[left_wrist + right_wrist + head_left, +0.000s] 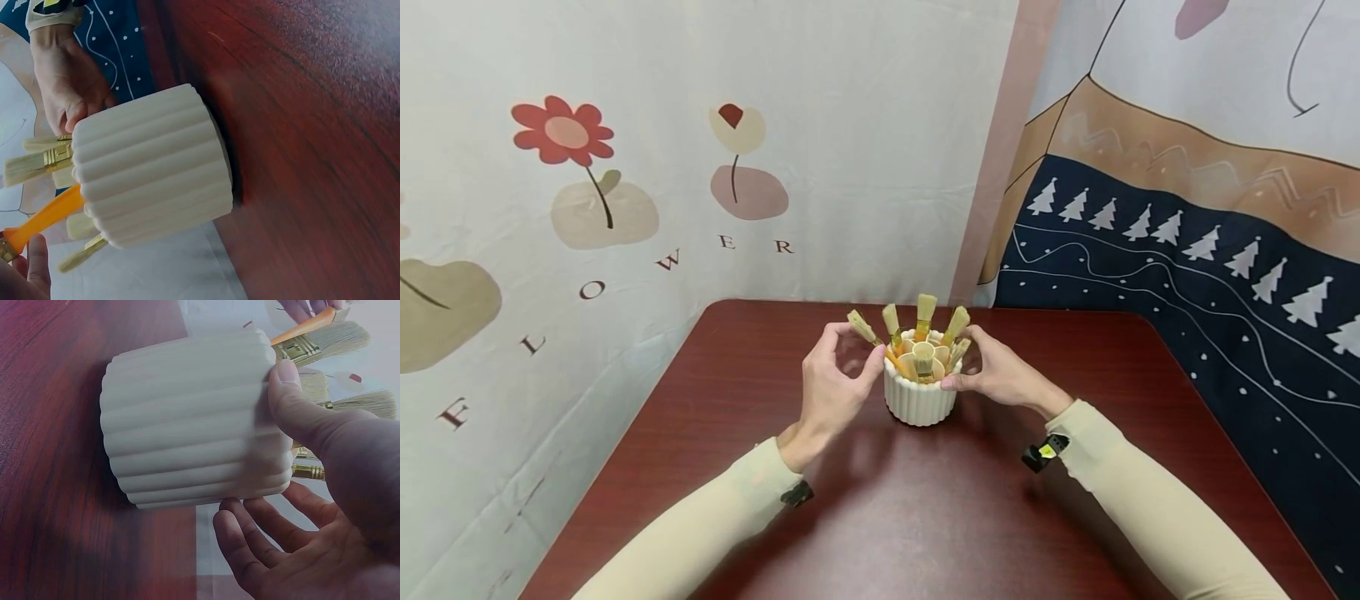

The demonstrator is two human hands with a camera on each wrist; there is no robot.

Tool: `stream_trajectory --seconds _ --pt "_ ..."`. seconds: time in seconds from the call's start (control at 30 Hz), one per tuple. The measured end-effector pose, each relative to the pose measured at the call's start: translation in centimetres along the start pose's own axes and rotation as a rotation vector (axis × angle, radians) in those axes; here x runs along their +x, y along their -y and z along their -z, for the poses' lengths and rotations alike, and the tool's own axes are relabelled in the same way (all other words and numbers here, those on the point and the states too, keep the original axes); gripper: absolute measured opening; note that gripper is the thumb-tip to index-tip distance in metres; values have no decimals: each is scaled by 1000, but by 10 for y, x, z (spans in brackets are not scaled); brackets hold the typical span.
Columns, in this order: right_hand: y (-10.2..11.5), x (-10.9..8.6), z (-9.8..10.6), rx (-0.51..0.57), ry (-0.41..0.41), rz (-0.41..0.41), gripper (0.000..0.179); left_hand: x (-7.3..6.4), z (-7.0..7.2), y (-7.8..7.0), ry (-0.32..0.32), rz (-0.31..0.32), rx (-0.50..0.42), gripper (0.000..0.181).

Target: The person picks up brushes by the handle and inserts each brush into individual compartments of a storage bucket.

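A white fluted brush holder (920, 402) with inner compartments stands upright on the table. Several flat paintbrushes lean in it, bristles up, among them an upright one (927, 310) at the back. At the holder's left rim my left hand (833, 392) pinches a paintbrush (47, 215) by its orange handle, tilted outward with the handle's lower part inside. My right hand (1006, 372) grips the holder's right side, thumb (294, 397) at the rim and fingers (234, 540) around the far wall. Brass ferrules show on the other brushes (312, 345).
The dark red wooden table (917, 517) extends around the holder. Behind it hangs a pale curtain (865, 150) with printed flowers, and to the right a navy cloth (1120, 283) with white trees. Each wrist wears a black strap (1047, 452).
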State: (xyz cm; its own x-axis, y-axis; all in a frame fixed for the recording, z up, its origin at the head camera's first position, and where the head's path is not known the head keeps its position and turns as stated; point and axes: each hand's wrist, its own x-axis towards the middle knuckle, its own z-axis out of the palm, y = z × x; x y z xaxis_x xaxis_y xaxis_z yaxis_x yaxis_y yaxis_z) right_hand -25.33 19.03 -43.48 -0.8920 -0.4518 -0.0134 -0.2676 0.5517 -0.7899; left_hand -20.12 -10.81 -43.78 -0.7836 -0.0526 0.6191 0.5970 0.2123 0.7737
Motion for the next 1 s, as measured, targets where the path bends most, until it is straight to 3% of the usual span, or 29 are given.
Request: stream_trajectory --seconds 0.47,1.0 --pt "2 -2 -2 19 -4 13 85 -7 -10 3 69 91 15 36" --pt "4 -2 -3 34 -10 12 83 -11 -15 11 106 110 64 35"
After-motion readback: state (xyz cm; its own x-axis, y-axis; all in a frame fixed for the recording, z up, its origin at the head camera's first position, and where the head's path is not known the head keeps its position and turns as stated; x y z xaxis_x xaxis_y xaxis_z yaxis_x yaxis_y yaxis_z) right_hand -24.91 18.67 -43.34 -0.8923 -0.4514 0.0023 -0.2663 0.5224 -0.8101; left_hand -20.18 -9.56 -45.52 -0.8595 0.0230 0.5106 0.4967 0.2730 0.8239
